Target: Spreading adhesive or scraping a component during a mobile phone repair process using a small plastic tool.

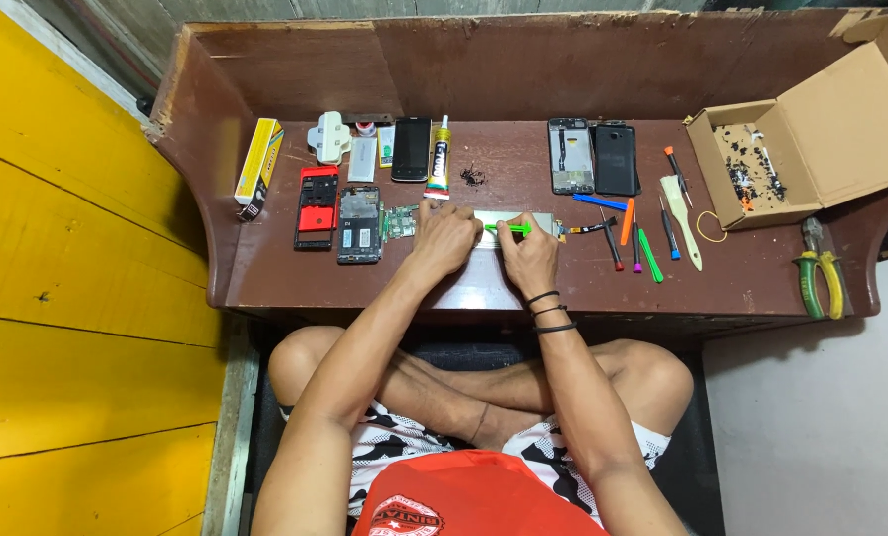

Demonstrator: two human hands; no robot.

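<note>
My left hand point(442, 238) presses down on the left part of a phone body point(513, 217) lying flat at the middle of the brown wooden bench point(523, 278). Gripped in my right hand point(528, 253) is a small green tool point(508, 229), its tip lying across that phone. A green circuit board point(399, 222) lies just left of my left hand. Most of the phone is hidden under both hands.
Left: a red frame point(317, 206), an opened phone point(359, 224), a black phone point(410, 149), a glue tube point(441, 159), a yellow box point(259, 166). Right: two phone parts point(595, 157), several coloured tools point(642, 233), a cardboard box of screws point(761, 164), pliers point(819, 278).
</note>
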